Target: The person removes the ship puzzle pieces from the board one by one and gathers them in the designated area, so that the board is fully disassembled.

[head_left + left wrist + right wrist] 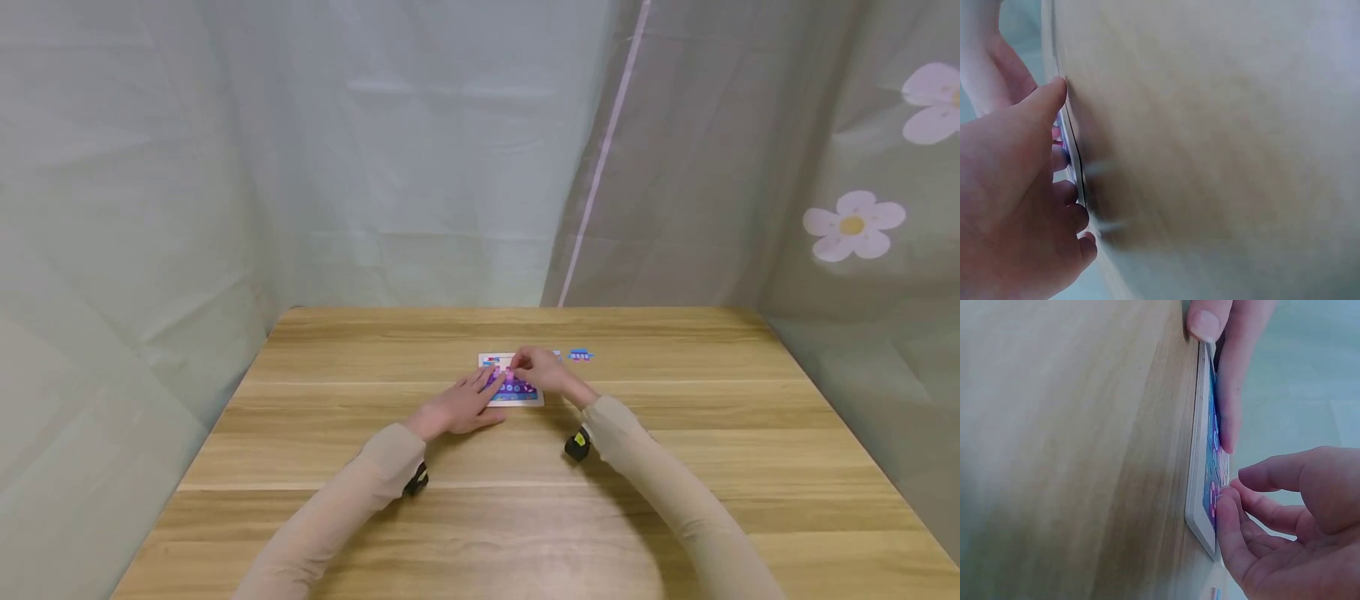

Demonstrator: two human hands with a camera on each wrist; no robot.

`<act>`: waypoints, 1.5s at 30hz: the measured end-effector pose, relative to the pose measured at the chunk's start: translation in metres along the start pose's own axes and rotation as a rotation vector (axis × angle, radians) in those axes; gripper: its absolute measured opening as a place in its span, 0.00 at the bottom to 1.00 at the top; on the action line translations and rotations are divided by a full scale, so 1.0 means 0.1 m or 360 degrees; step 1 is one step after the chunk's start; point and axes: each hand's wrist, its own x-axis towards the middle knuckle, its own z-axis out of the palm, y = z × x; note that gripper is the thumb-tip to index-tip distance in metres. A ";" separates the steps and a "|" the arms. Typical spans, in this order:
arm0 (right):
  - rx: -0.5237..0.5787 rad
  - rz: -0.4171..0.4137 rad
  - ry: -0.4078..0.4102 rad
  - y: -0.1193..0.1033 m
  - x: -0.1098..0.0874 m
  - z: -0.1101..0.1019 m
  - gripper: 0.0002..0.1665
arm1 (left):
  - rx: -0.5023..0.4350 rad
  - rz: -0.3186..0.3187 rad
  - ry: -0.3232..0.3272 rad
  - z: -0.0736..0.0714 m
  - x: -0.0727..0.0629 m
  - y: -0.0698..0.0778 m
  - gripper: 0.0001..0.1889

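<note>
A small white-rimmed jigsaw board (pixel 517 402) with a blue and purple picture lies on the table in front of both hands. My left hand (pixel 468 407) rests over its left side, fingers stretched out on the picture and the thumb by the near edge. In the left wrist view the fingertips (pixel 1077 217) lie along the board's edge. From the right, my right hand (pixel 542 371) reaches over the board, thumb and forefinger pinching at a pink jigsaw piece (pixel 509 375). The fingers mostly hide that piece in the right wrist view, where the hand (pixel 1297 531) is close over the picture.
A loose blue and purple jigsaw part (pixel 581 355) lies on the wooden table (pixel 480 517) just right of the board. Dark wrist devices (pixel 577 445) hang under both sleeves. Pale curtains (pixel 420 167) stand behind the table and at its sides.
</note>
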 end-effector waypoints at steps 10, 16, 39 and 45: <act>-0.0010 -0.0005 0.0040 -0.03 0.00 0.00 0.05 | 0.0041 0.0006 -0.0033 0.00 -0.11 0.03 0.41; -0.0038 -0.0019 0.0042 -0.04 0.02 0.03 0.06 | 0.0082 -0.0028 -0.0089 0.02 -0.12 0.05 0.47; -0.0059 0.0027 0.0044 -0.08 0.16 0.10 0.16 | 0.0110 -0.0101 -0.0172 0.04 -0.12 0.09 0.51; -0.0064 0.0019 0.0041 -0.07 0.17 0.10 0.16 | 0.0105 -0.0117 -0.0193 0.02 -0.12 0.10 0.50</act>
